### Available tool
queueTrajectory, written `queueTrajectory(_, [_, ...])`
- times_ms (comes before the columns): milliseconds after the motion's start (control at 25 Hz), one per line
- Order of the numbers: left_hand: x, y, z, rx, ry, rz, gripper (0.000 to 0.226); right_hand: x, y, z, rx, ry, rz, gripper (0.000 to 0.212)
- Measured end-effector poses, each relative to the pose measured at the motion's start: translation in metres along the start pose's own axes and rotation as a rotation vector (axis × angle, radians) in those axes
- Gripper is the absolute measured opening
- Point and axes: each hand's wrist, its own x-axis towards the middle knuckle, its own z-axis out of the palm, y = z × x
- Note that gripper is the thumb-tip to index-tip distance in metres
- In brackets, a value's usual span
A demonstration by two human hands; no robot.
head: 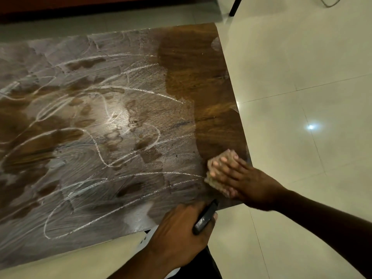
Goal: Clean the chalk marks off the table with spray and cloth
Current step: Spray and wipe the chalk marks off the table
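Head view is filled by a long brown wooden desk (201, 77), seen from its near right corner. Most of its top is covered with looping white chalk marks (128, 89) and a grey smeared film, while a strip along the right end is shown dark and free of chalk. A tan, bumpy-textured cloth (219, 162) is pressed flat on the desk near the right edge, at the border between the dark strip and the chalked part. The right hand (241, 182) is laid on top of it, palm down, with the fingers straight and spread; the cloth is pressed, not gripped. The left hand (181, 234) is held at the near edge of the desk, near the right hand but apart from it, and its fingers are curled round a slim black object (205, 218); what this object is cannot be told. Pale glossy floor tiles (302, 77) are seen round the desk, with a bright spot of light reflected on them at the right.
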Motion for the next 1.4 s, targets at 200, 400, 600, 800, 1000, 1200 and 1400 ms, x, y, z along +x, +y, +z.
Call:
queueTrajectory(200, [-0.009,-0.001,0.008,-0.013,0.001,0.001,0.028,-0.040,0.006,0.006,0.200,0.202,0.388,0.068])
queueTrajectory(400, [-0.006,-0.007,0.008,-0.011,0.035,-0.059,0.037,-0.041,-0.080,0.041,0.192,0.198,0.416,0.065])
queueTrajectory(600, [-0.014,-0.016,-0.002,-0.018,0.036,-0.058,0.034,-0.070,-0.055,0.031,0.093,0.146,0.295,0.065])
queueTrajectory(800, [-0.028,-0.031,-0.021,-0.193,0.193,-0.187,0.040,0.028,-0.141,0.021,0.356,0.381,0.752,0.069])
queueTrajectory(1000, [-0.039,-0.047,-0.048,-0.263,0.325,-0.238,0.046,0.033,-0.143,0.028,0.049,0.089,-0.098,0.074])
queueTrajectory(1200, [-0.050,-0.064,-0.067,-0.283,0.335,-0.212,0.068,0.077,-0.064,-0.013,0.257,0.336,0.645,0.069])
queueTrajectory(1400, [-0.057,-0.065,-0.065,-0.306,0.365,-0.267,0.056,0.119,-0.179,0.012,0.255,0.300,0.498,0.072])
